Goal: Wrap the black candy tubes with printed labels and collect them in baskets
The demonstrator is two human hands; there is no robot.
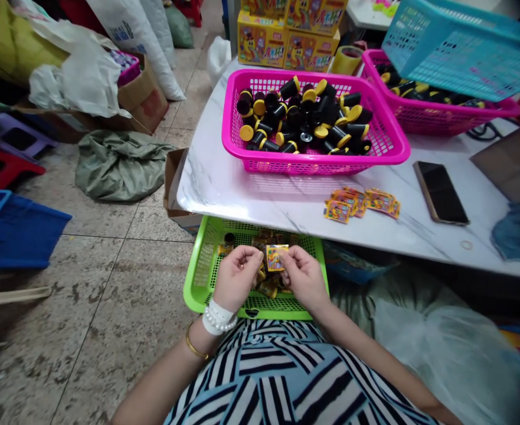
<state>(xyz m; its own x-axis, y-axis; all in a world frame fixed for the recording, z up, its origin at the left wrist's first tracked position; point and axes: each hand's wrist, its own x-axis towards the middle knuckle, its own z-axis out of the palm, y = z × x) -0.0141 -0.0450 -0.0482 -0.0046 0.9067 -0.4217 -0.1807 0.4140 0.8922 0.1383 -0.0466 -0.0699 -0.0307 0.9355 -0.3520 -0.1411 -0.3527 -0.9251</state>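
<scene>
Speckled stone floor tiles (109,295) with dark joints run out to the left of the left hand (236,277), where a blue plastic crate (14,230) and a crumpled grey-green woven sack (118,165) lie. Farther out on that side are a red stool (3,165), a purple stool (20,136), a cardboard box (142,97) and white sacks (147,41). Ahead of the hands stretches a white marble-patterned tabletop (260,203), with stacked yellow cartons (281,38) beyond it. A clear plastic bag (445,366) bulges to the right of the right hand (299,278).
</scene>
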